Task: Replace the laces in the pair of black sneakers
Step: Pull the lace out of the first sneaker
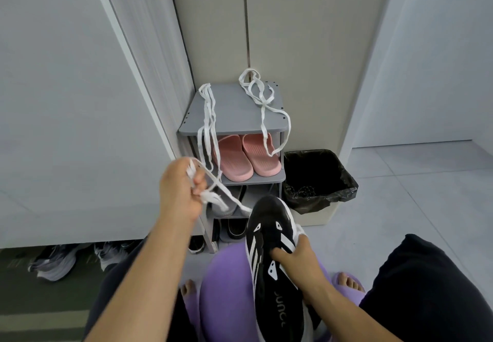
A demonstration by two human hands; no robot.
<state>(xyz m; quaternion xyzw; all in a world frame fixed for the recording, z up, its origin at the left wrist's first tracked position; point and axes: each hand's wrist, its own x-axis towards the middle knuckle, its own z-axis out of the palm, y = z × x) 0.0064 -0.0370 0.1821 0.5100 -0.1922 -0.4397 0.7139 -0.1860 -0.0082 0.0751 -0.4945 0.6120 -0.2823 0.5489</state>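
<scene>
Pale cabinet doors (pixel 306 35) stand well beyond both grips. In front of them, straight past the left hand (pixel 178 189), is a grey rack (pixel 234 117). A bin (pixel 320 217) lined with a black bag stands beside the rack, just beyond the toe of the held sneaker (pixel 269 224). A purple cushion (pixel 226 288) sits below the right hand (pixel 298 259), under the sneaker's heel end.

The sneaker is black with white stripes. The right hand grips it around the middle, with the thumb laid over the top and the fingers curled under the far side. Its toe tilts up and away from the grip, and its heel points back toward the person. The eyelets that show look bare.

Pink slippers (pixel 248 157) sit side by side on the rack's upper shelf, above and beyond the left hand. Dark shoes (pixel 234 228) fill the lower shelves between the two grips.

The left hand is raised to the left of the sneaker, its fingers curled around a bunched white lace (pixel 213 197). One strand runs from this fist down to the sneaker's toe. Motion blur there hides whether it is still threaded.

On the rack top, beyond that fist, a straight lace (pixel 208 112) hangs over the front edge near the knuckles. A tangled lace (pixel 262 101) lies further right, with one end dangling in front of the slippers.
</scene>
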